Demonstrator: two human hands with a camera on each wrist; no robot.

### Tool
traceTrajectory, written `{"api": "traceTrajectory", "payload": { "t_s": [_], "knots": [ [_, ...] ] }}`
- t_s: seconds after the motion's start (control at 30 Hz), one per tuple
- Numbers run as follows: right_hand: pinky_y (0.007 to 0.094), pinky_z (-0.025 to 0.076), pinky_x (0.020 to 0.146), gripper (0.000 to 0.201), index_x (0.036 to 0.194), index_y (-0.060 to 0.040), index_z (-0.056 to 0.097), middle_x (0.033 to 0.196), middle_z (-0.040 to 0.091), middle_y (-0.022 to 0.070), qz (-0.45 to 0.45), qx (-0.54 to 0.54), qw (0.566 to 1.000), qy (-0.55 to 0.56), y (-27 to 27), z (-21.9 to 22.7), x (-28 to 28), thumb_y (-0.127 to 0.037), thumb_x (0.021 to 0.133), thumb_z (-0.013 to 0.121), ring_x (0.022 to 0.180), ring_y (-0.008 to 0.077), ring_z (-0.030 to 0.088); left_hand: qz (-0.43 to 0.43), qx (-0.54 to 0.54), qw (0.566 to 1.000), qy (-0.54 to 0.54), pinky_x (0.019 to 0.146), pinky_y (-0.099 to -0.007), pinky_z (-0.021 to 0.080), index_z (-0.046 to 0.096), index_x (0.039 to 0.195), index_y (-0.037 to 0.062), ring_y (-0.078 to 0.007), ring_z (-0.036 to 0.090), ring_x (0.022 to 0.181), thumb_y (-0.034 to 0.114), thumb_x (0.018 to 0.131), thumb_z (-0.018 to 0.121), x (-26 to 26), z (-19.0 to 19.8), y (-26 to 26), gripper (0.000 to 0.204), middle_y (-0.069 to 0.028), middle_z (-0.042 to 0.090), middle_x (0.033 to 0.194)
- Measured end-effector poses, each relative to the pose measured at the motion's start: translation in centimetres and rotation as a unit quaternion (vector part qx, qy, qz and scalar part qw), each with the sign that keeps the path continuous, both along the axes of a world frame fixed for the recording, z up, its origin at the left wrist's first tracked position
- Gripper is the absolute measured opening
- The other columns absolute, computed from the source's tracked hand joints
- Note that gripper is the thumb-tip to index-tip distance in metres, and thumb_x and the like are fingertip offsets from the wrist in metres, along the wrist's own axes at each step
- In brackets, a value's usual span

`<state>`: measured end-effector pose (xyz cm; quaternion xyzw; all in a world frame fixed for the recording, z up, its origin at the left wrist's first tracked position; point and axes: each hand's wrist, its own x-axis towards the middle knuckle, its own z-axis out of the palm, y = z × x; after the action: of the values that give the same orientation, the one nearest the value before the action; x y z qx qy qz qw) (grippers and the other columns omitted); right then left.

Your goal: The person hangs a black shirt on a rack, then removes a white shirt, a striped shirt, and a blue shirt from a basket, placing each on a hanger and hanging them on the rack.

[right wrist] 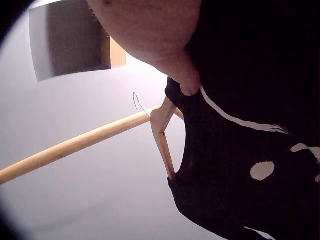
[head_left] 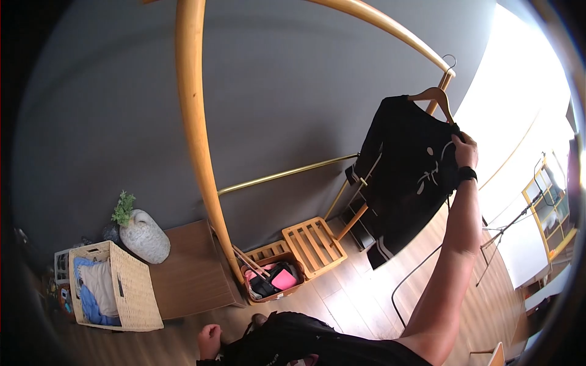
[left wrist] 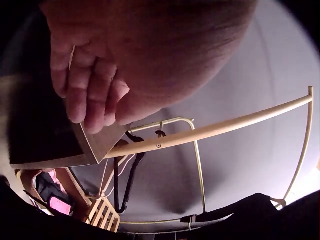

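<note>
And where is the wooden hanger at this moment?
In the head view, the wooden hanger is at upper right, in the neck of the black top, just above the right hand.

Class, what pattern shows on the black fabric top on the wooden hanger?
The black fabric top bears pale line-like and rounded shapes, clearest in the head view.

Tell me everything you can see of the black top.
The black top looks like soft fabric, with a wide neckline, pale markings on the front and pale stripes at one cuff and near its lower end. It drapes at a slant from a wooden hanger, close to the wooden rail. The right hand grips it at one shoulder.
</note>
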<state>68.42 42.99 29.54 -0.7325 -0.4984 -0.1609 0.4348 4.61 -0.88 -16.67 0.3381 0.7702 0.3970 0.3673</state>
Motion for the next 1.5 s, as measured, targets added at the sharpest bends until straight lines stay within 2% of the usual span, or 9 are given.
{"api": "traceTrajectory", "payload": {
  "t_s": [0.4, 0.63, 0.73, 0.83, 0.97, 1.03, 1.1, 1.33, 1.5],
  "knots": [
    [0.042, 0.049, 0.1, 0.039, 0.129, -0.0095, 0.066, 0.126, 0.066, 0.0131, -0.026, 0.186, 0.966, -0.179, -0.8, -6.6, -0.4, -0.024, 0.094, 0.071, 0.116, 0.0318, 0.062, -0.026, 0.005, 0.999, 0.022, 0.079, -0.0344, 0.056, 0.073, 0.101, 0.0028, -0.0245, 0.073, 0.086, 0.021, 0.093, 0.07, 0.5, -1.4, -0.6, 0.02, -0.0134, 0.074, 0.09],
    [0.0408, 0.054, 0.079, 0.013, 0.099, -0.0019, 0.069, 0.095, 0.069, 0.0174, 0.295, -0.109, 0.948, 0.058, -7.3, -32.3, -11.4, -0.007, 0.088, 0.063, 0.088, 0.0332, 0.068, -0.051, 0.0, 0.999, 0.019, 0.08, -0.036, 0.056, 0.072, 0.104, 0.0046, -0.0258, 0.073, 0.088, 0.023, 0.094, 0.07, 1.3, -1.2, -0.7, 0.021, -0.0143, 0.075, 0.094],
    [0.0456, 0.056, 0.08, 0.015, 0.098, -0.0064, 0.074, 0.098, 0.073, 0.0174, 0.399, -0.429, 0.801, 0.12, -8.6, -61.2, -9.4, -0.017, 0.09, 0.067, 0.09, 0.0324, 0.07, -0.066, 0.013, 0.997, 0.036, 0.08, -0.0373, 0.057, 0.072, 0.106, 0.0049, -0.0268, 0.073, 0.089, 0.023, 0.094, 0.07, 1.5, -0.6, -0.7, 0.022, -0.0148, 0.075, 0.096],
    [0.0386, 0.055, 0.091, 0.039, 0.114, -0.011, 0.074, 0.113, 0.075, 0.0106, 0.484, -0.727, 0.487, 0.013, -17.0, -70.7, -14.7, -0.043, 0.1, 0.055, 0.104, 0.0264, 0.07, -0.066, -0.001, 0.996, 0.053, 0.081, -0.0372, 0.057, 0.071, 0.107, 0.0039, -0.0273, 0.073, 0.09, 0.023, 0.094, 0.069, 1.0, 0.4, -0.7, 0.023, -0.0147, 0.074, 0.096],
    [0.036, 0.055, 0.098, 0.036, 0.133, -0.0182, 0.068, 0.127, 0.072, 0.0058, 0.245, -0.862, 0.43, 0.112, -22.5, -66.1, -19.5, -0.03, 0.1, 0.058, 0.109, 0.0205, 0.07, -0.019, -0.003, 0.999, 0.044, 0.081, -0.0365, 0.057, 0.071, 0.107, 0.0031, -0.0277, 0.072, 0.089, 0.022, 0.095, 0.068, 1.0, 3.2, -1.9, 0.023, -0.0146, 0.074, 0.097],
    [0.0338, 0.056, 0.094, 0.038, 0.135, -0.0155, 0.065, 0.119, 0.075, 0.0036, 0.543, -0.644, 0.313, -0.439, -21.2, -70.3, -19.8, -0.028, 0.103, 0.049, 0.107, 0.018, 0.071, 0.005, 0.003, 0.999, 0.044, 0.081, -0.0365, 0.057, 0.071, 0.107, 0.003, -0.0274, 0.072, 0.088, 0.022, 0.096, 0.068, 0.7, 2.8, -2.9, 0.022, -0.0144, 0.073, 0.096],
    [0.036, 0.057, 0.072, 0.033, 0.117, -0.0067, 0.068, 0.103, 0.075, 0.0079, 0.529, -0.723, 0.364, -0.255, -18.6, -77.7, -18.7, -0.022, 0.103, 0.043, 0.086, 0.0206, 0.072, 0.027, 0.015, 0.998, 0.048, 0.079, -0.036, 0.056, 0.071, 0.106, 0.0025, -0.0259, 0.072, 0.086, 0.021, 0.097, 0.067, 0.2, 1.6, -4.0, 0.021, -0.0138, 0.073, 0.096],
    [0.0324, 0.052, 0.054, 0.02, 0.094, 0.002, 0.067, 0.083, 0.072, 0.0121, 0.367, -0.733, 0.54, 0.188, -18.0, -68.7, -28.9, -0.009, 0.095, 0.05, 0.064, 0.0198, 0.068, 0.126, 0.089, 0.987, 0.044, 0.076, -0.033, 0.056, 0.071, 0.106, 0.002, -0.0216, 0.072, 0.084, 0.017, 0.097, 0.067, -1.5, 3.1, -5.1, 0.018, -0.012, 0.074, 0.092],
    [0.0314, 0.048, 0.051, 0.009, 0.087, 0.0004, 0.063, 0.076, 0.065, 0.0111, 0.369, -0.759, 0.434, 0.316, -19.4, -67.4, -32.1, -0.006, 0.09, 0.057, 0.059, 0.019, 0.062, 0.191, 0.133, 0.967, 0.103, 0.073, -0.0307, 0.056, 0.071, 0.106, 0.0035, -0.0184, 0.073, 0.082, 0.017, 0.098, 0.067, -5.2, 8.4, -5.3, 0.016, -0.0096, 0.075, 0.089]
  ]
}}
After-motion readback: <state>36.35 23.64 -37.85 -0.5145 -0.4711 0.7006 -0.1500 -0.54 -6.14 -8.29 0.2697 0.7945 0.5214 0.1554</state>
